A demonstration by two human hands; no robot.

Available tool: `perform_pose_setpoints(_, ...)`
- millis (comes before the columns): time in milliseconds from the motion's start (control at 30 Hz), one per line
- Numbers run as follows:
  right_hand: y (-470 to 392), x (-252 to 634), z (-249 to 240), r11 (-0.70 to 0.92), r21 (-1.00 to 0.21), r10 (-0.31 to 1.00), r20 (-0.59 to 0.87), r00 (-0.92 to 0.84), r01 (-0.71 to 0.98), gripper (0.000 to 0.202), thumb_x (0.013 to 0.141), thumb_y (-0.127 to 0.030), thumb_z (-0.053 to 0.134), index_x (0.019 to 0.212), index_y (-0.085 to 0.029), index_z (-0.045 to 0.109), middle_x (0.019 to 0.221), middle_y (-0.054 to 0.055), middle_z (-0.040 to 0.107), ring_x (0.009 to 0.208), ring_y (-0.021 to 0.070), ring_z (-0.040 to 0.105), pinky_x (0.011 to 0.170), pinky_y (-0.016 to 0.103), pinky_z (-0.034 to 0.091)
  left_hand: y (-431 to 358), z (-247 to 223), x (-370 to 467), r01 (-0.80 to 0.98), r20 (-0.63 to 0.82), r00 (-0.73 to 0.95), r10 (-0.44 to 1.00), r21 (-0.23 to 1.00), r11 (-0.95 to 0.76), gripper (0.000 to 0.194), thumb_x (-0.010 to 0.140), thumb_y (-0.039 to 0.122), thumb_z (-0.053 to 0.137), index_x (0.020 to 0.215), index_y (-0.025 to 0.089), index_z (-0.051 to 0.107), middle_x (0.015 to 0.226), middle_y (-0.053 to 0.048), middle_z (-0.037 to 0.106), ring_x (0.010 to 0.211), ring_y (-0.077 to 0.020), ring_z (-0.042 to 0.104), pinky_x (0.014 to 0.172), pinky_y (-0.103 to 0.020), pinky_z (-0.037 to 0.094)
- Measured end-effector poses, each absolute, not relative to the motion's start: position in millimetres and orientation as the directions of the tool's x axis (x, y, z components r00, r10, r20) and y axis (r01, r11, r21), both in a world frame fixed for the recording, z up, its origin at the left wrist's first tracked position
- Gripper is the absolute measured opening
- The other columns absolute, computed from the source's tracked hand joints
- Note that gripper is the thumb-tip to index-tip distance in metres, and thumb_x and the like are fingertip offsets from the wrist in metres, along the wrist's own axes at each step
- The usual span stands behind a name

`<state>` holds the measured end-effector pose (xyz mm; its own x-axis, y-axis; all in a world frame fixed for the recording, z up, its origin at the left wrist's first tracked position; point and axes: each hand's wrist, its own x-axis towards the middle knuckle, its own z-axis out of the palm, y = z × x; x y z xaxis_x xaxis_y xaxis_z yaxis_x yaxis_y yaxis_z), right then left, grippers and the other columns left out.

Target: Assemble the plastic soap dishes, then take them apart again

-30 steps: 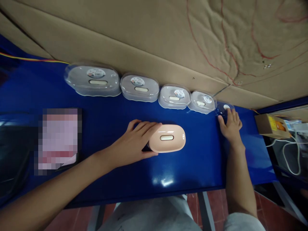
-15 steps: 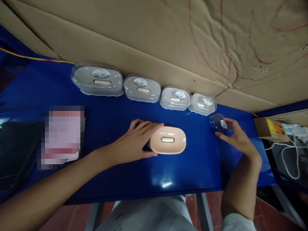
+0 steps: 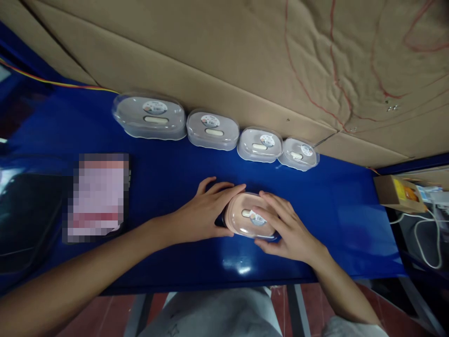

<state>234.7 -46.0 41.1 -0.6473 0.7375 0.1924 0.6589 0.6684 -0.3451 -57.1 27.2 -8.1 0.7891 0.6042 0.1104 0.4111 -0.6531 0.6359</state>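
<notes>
Yellow-red wire (image 3: pixel 82 86): runs along the rear left of the blue surface (image 3: pixel 168 173), below the cardboard backing (image 3: pixel 175 51).
Pixelated panel (image 3: pixel 98 196): at left on the surface; content masked, identity cannot be told.
Grey oval boxes (image 3: pixel 213 133): four, in a row along the cardboard backing; each under a clear cover, each with a pale inset and a round label.
Left grip (image 3: pixel 203 213): clamped on the left end of the peach box, thumb at the near edge, index finger at the far edge.
Peach box (image 3: pixel 240 220): oval, on the surface between both grips; left end within the left grip, right end beneath the right.
Clear plastic cover (image 3: pixel 257 229): over the peach box, its round label beside the pale inset; whether fully seated cannot be told.
Right grip (image 3: pixel 293 234): clamped on the cover's right part, thumb at the near rim, fingers across the top and far side.
Cardboard carton (image 3: pixel 389 193): far right, well apart from both grips; yellow-orange contents.
</notes>
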Motion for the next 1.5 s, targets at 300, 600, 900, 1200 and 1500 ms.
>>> perform_pose_setpoints(300,-48,227,30,0.675,-0.327,0.734,0.208,-0.646,0.661,0.082,0.097,-0.039,0.072,0.17,-0.026,0.035,0.173,0.018,0.04,0.158,0.0398,0.043,0.122,0.062,0.047,26,-8,-57,0.392,0.113,0.797,0.593,0.651,-0.65,0.114,0.081,0.05,0.094,0.168,0.027,0.025,0.163,-0.012,0.057,0.156,-0.0363,0.044,0.131,-0.056,0.006)
perform_pose_setpoints(600,-44,233,31,0.678,-0.322,0.724,0.139,-0.675,0.661,0.088,0.1,-0.05,0.074,0.172,-0.031,0.028,0.175,0.017,0.038,0.16,0.0398,0.04,0.123,0.063,0.048,28,-6,-61,0.39,0.107,0.809,0.579,0.639,-0.663,0.113,0.084,0.046,0.092,0.17,0.028,0.021,0.165,-0.013,0.055,0.157,-0.0356,0.044,0.131,-0.057,0.01)
perform_pose_setpoints(900,-40,231,39,0.648,-0.405,0.737,0.116,-0.666,0.646,0.073,0.101,-0.042,0.073,0.164,-0.03,0.04,0.171,0.015,0.044,0.16,0.0362,0.041,0.125,0.061,0.045,27,-5,-60,0.386,0.117,0.814,0.569,0.624,-0.68,0.104,0.089,0.046,0.088,0.17,0.028,0.024,0.164,-0.013,0.056,0.157,-0.036,0.043,0.132,-0.059,0.01)
perform_pose_setpoints(1200,-32,345,66,0.274,-0.396,0.943,-0.067,-0.326,0.876,0.06,0.093,-0.042,0.078,0.148,-0.038,0.054,0.167,0.01,0.046,0.159,0.0402,0.041,0.126,0.068,0.037,28,4,-61,0.421,0.131,0.812,0.568,0.544,-0.726,0.076,0.107,0.031,0.065,0.171,0.025,0.023,0.16,-0.016,0.056,0.15,-0.032,0.052,0.13,-0.06,0.021)
perform_pose_setpoints(1500,-31,438,49,-0.086,-0.21,0.978,0.168,0.122,0.974,0.057,0.092,-0.057,0.071,0.145,-0.036,0.064,0.162,0.015,0.049,0.153,0.0445,0.046,0.124,0.064,0.037,28,2,-60,0.429,0.156,0.812,0.562,0.492,-0.758,0.067,0.109,0.03,0.06,0.168,0.024,0.031,0.158,-0.016,0.06,0.146,-0.0328,0.056,0.128,-0.061,0.025)
